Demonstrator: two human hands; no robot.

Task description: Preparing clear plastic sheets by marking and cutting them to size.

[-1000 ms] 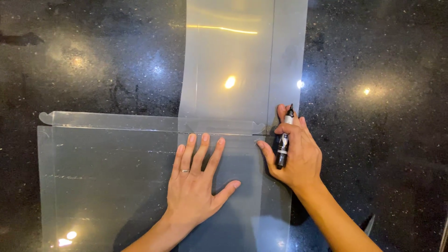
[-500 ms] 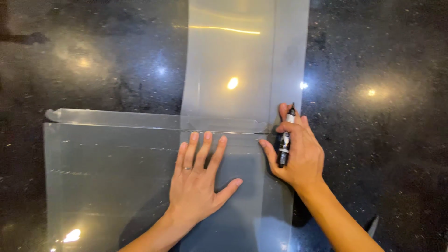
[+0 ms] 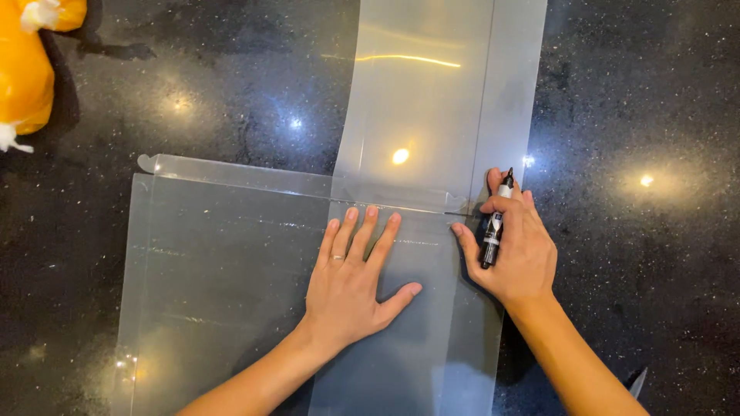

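Two clear plastic sheets lie crossed on a black speckled surface: a long upright strip (image 3: 432,100) and a wide folded sheet (image 3: 223,270) reaching to the left. My left hand (image 3: 354,281) lies flat, fingers spread, where the two overlap; it has a ring on one finger. My right hand (image 3: 512,246) grips a black marker (image 3: 493,231) with a white band, tip pointing away from me, at the strip's right crease.
An orange and white object (image 3: 27,69) sits at the top left corner. A dark pointed tip (image 3: 638,381) shows at the lower right. Ceiling lights glare off the glossy black surface (image 3: 655,177).
The view has shifted, so the sheets and hands sit lower in the frame and the orange object has come into sight. Both hands keep the same pose on the plastic.
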